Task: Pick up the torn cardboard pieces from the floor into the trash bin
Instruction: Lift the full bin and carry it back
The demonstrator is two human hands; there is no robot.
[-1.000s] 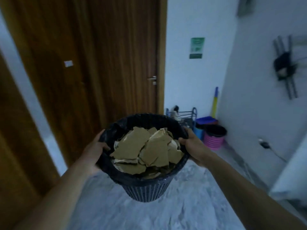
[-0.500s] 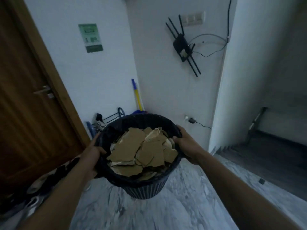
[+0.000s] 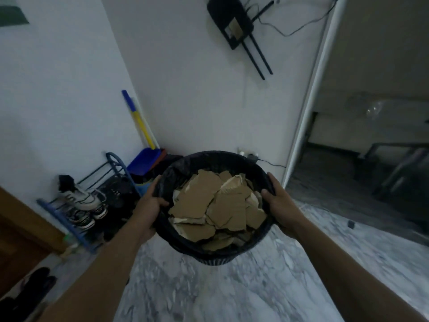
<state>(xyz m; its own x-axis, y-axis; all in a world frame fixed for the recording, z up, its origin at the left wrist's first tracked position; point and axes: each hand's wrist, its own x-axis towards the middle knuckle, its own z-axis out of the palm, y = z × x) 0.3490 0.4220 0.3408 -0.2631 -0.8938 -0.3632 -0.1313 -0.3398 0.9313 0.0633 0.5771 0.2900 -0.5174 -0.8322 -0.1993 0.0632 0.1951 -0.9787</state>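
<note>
Head view: left hand [image 3: 148,205], right hand [image 3: 282,206] grip cardboard-filled trash bin [image 3: 209,159]

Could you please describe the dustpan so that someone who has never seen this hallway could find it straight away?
Look to the room corner where the two white walls meet, just left of the trash bin held in both hands. The dustpan sits there at floor level, right of the shoe rack. It is the only bright blue scoop, with a yellow and blue handle leaning up the corner.

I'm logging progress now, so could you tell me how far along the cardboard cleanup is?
Mostly done: torn cardboard pieces fill the trash bin. In hand: left hand and right hand hold it above the marble floor, where no scraps show. Left: setting it down.
</note>
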